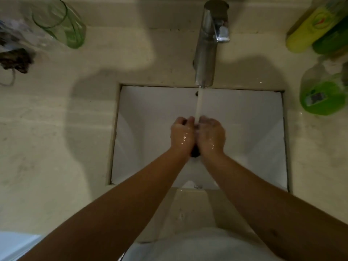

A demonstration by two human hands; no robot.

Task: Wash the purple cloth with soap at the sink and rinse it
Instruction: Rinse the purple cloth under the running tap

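In the middle of the frame, the left hand [182, 135] and right hand [211, 136] squeeze together around the dark cloth [195, 152] under the water [199, 104]. It might slip down into the sink [143, 129].

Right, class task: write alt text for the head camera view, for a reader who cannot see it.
Two wet hands, left hand and right hand, press together around a dark bunched cloth under water running from a chrome tap into a white sink. Green bottles stand right; a green glass stands left.
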